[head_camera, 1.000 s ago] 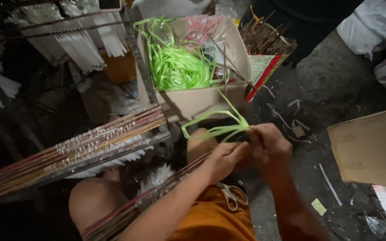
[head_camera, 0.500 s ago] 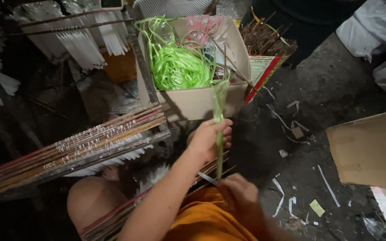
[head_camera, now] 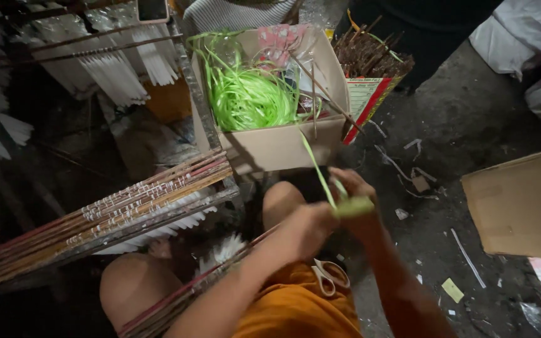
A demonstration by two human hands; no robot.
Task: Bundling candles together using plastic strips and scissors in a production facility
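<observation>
Dim, littered concrete floor (head_camera: 471,125) of a cramped craft workspace, scraps of paper and trimmings scattered about. At left, a long bundle of wrapped sticks (head_camera: 108,219) laid across a frame, white paper fringes (head_camera: 114,75) hanging behind. At centre, an open cardboard box (head_camera: 270,147) heaped with lime-green ribbon, a smaller carton of brown twigs (head_camera: 370,59) just beside it, a flat cardboard sheet (head_camera: 521,200) at right. Below, on an orange-clad lap, a pair of white-handled scissors (head_camera: 328,275). Just above the lap, left hand (head_camera: 305,228) and right hand (head_camera: 361,200) close together, both pinched shut on one green ribbon strip (head_camera: 320,178), a strand running taut up toward the box, the lower end folded flat between the fingers. Step in hand, by the look of it: folding or winding the strip; next move likely calling for a firm pinch on the fold and a steady pull. Half a second ago: strip held upright in the left hand alone, right hand low by the lap; now both hands joined on it.
</observation>
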